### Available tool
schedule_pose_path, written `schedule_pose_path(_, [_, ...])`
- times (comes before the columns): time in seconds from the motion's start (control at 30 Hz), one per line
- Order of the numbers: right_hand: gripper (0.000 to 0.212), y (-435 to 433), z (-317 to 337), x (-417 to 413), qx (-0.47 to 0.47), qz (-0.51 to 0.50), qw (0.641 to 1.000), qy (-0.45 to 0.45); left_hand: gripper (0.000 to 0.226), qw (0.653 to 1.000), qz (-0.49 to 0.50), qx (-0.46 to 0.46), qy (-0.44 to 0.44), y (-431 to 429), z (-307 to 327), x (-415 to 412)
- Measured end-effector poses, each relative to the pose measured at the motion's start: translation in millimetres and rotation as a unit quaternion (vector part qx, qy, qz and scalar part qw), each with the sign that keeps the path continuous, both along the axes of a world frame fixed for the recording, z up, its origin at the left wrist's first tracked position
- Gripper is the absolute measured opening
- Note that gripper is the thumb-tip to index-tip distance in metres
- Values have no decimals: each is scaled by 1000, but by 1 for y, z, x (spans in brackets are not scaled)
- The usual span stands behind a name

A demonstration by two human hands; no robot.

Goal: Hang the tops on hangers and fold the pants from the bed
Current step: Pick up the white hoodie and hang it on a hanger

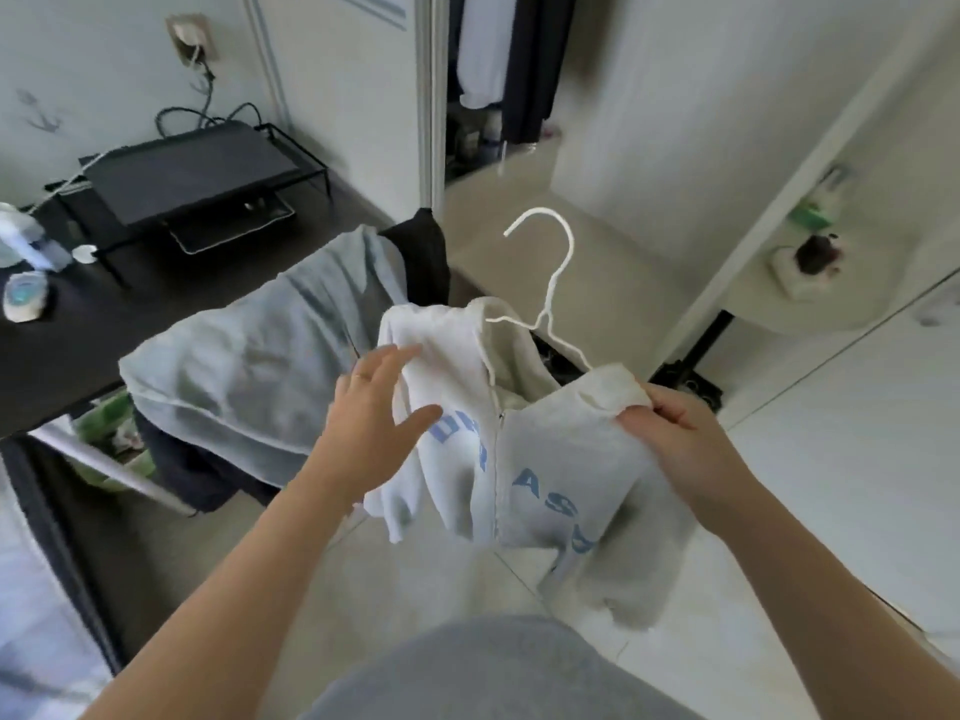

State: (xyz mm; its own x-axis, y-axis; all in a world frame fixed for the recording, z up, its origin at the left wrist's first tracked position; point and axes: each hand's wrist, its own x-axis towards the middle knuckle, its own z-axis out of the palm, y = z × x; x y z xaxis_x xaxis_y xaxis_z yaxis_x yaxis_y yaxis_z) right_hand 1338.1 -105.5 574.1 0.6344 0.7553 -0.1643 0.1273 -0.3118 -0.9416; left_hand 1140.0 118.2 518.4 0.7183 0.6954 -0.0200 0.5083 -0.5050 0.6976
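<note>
Hoodie first: one pale grey zip-front hooded sweatshirt with light blue lettering (545,459) hangs in mid-air in front of the person, partly on one white wire hanger (550,298) whose hook points up and left. Two bare hands work it. The right hand (675,433) is closed, pinching the sweatshirt's shoulder over the hanger's right end. The left hand (374,402), with a ring on one finger, is spread open with its fingers against the loose left front panel, gripping nothing. That left side droops in folds, off the hanger arm.

To the left, one chair carries a light grey-blue garment (249,366) draped over its back, with dark clothing (421,252) beneath and behind it. It stands close to the sweatshirt's left edge. Ahead and to the right the pale tiled floor (831,485) lies open.

Further left stands one black desk (156,298) with a black metal riser (202,179) on it. Beyond is a wardrobe opening with hanging dark and white clothes (498,54).
</note>
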Motion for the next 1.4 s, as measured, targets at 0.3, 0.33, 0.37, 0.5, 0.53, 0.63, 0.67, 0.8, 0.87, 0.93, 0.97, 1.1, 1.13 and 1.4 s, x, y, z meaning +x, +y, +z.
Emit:
schedule_pose_path(0.3, [29, 45, 8, 37, 46, -188, 977, 91, 29, 970, -197, -143, 26, -4, -4, 81])
schedule_pose_path(0.33, [31, 57, 11, 40, 56, -200, 974, 86, 28, 965, -215, -149, 24, 2, -1, 89])
schedule_pose_path(0.37, [31, 71, 16, 43, 68, -213, 971, 80, 27, 959, -236, -154, 22, 10, 4, 97])
schedule_pose_path(0.5, [19, 124, 42, 55, 135, -252, 957, 57, 32, 933, -316, -170, 2, 45, 32, 132])
schedule_pose_path(0.53, [16, 137, 50, 60, 152, -255, 954, 47, 36, 927, -335, -168, -6, 55, 42, 140])
schedule_pose_path(0.63, [21, 172, 74, 78, 171, -268, 948, 0, 53, 911, -382, -154, -30, 88, 69, 163])
schedule_pose_path(0.67, [19, 183, 83, 83, 169, -276, 946, -23, 59, 906, -393, -155, -37, 98, 78, 171])
schedule_pose_path(0.8, [31, 221, 121, 102, 180, -306, 934, -34, 70, 895, -419, -130, -87, 127, 112, 202])
schedule_pose_path(0.87, [36, 237, 143, 111, 207, -323, 923, 11, 67, 897, -410, -105, -124, 137, 129, 217])
schedule_pose_path(0.93, [41, 253, 167, 120, 239, -331, 912, 36, 61, 901, -397, -77, -156, 150, 148, 231])
schedule_pose_path(0.97, [44, 260, 179, 125, 252, -332, 908, 41, 59, 901, -395, -56, -167, 157, 159, 238])
schedule_pose_path(1.1, [26, 292, 236, 147, 333, -315, 889, 14, 42, 900, -400, 25, -173, 185, 207, 266])
schedule_pose_path(1.13, [22, 301, 252, 153, 354, -306, 884, 5, 33, 898, -402, 45, -170, 191, 220, 273])
schedule_pose_path(1.4, [21, 355, 370, 220, 424, -232, 869, -105, 26, 882, -398, 148, -206, 244, 320, 330])
